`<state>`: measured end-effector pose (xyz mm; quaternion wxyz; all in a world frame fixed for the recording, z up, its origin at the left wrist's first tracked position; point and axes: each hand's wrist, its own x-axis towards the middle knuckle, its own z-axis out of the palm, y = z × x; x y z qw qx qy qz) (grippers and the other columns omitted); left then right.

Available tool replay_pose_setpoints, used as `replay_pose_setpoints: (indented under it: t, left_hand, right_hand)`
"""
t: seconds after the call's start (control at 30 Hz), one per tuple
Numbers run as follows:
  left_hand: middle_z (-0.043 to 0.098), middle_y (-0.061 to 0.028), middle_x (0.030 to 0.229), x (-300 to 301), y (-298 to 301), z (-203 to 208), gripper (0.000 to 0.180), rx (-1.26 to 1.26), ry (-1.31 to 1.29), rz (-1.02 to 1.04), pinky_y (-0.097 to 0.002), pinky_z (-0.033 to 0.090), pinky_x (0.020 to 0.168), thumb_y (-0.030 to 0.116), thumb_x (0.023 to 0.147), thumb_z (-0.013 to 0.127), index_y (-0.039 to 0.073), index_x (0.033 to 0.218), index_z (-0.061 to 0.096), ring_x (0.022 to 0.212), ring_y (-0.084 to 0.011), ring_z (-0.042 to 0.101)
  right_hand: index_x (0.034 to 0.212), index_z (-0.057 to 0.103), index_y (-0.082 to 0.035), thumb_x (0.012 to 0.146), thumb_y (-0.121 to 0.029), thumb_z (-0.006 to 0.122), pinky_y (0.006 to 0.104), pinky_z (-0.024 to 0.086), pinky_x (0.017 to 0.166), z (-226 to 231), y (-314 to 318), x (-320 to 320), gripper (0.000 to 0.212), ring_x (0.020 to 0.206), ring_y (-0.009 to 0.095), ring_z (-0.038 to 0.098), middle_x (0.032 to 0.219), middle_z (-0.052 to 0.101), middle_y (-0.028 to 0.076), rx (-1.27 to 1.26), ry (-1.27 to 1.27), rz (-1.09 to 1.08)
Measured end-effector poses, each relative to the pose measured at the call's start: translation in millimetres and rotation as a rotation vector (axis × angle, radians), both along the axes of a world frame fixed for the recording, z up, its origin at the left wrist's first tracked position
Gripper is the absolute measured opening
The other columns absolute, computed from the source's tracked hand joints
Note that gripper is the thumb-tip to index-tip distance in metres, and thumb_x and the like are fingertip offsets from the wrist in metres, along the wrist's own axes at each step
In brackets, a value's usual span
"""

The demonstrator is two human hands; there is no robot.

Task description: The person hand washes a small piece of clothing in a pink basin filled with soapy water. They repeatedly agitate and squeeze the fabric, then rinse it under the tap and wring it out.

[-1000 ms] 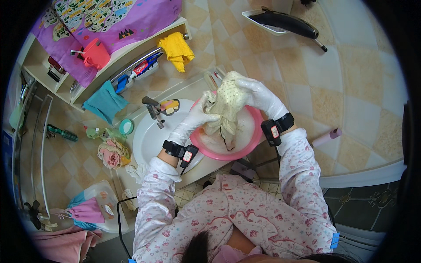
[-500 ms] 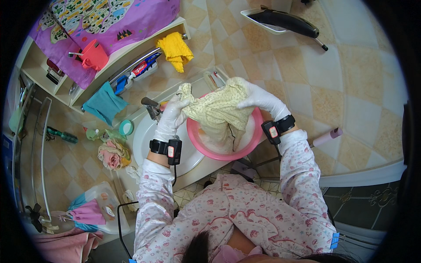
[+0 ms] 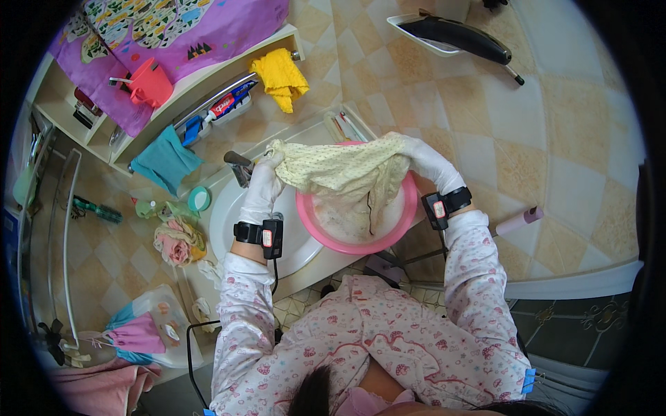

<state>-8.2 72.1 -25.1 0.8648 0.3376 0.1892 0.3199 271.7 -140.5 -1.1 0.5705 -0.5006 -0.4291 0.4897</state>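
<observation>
At the center of the frame, I am watching a pale dotted cloth (image 3: pixel 336 165) stretching between the left hand (image 3: pixel 263 183) and the right hand (image 3: pixel 430 161), both gloved and each clamping one end. Its lower folds are hanging over a pink basin (image 3: pixel 352 247) of cloudy liquid, with a dark cord (image 3: pixel 370 213) trailing below. The basin is sitting to the right of a white sink (image 3: pixel 295 243). Toward the upper left, a yellow towel (image 3: pixel 280 78) and a teal cloth (image 3: pixel 166 161) are hanging.
</observation>
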Motion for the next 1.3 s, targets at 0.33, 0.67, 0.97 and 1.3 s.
replay_pose_setpoints:
  t: [0.33,0.67,0.97,1.3]
  left_hand:
    - [0.058,-0.0128,0.115,18,-55,20,0.063,1.035,1.339,-0.346,-0.0396,0.043,0.093,0.048,0.079,0.064,0.001,0.119,0.055,0.109,-0.0259,0.055]
    - [0.057,-0.0098,0.113,49,-83,-17,0.036,0.083,0.450,-0.257,-0.0404,0.044,0.093,0.021,0.093,0.048,0.009,0.127,0.045,0.102,-0.0256,0.057]
    - [0.055,-0.0131,0.121,79,-91,-67,0.033,-0.275,-0.023,-0.189,-0.0449,0.046,0.093,0.021,0.095,0.042,0.006,0.124,0.048,0.109,-0.0278,0.055]
    - [0.058,-0.0130,0.117,93,-75,-84,0.031,-0.066,-0.056,-0.216,-0.0411,0.047,0.092,0.021,0.096,0.042,0.004,0.120,0.051,0.103,-0.0260,0.058]
  right_hand:
    - [0.117,0.054,-0.001,0.075,0.000,0.069,0.0319,0.046,0.091,0,10,-10,0.045,0.104,0.019,0.057,0.115,0.059,0.008,0.214,-0.028,-0.127]
    - [0.108,0.057,0.001,0.087,-0.008,0.054,0.0314,0.046,0.086,-33,37,-19,0.023,0.095,0.018,0.059,0.101,0.063,0.009,-0.003,-0.018,-0.230]
    - [0.096,0.060,-0.002,0.088,-0.008,0.051,0.0301,0.046,0.080,-48,37,-114,0.014,0.085,0.016,0.058,0.090,0.062,0.008,0.460,-1.422,-0.235]
    - [0.079,0.063,-0.006,0.071,-0.013,0.057,0.0369,0.049,0.074,-53,40,-113,0.012,0.076,0.029,0.062,0.078,0.063,0.017,0.161,-1.539,-0.134]
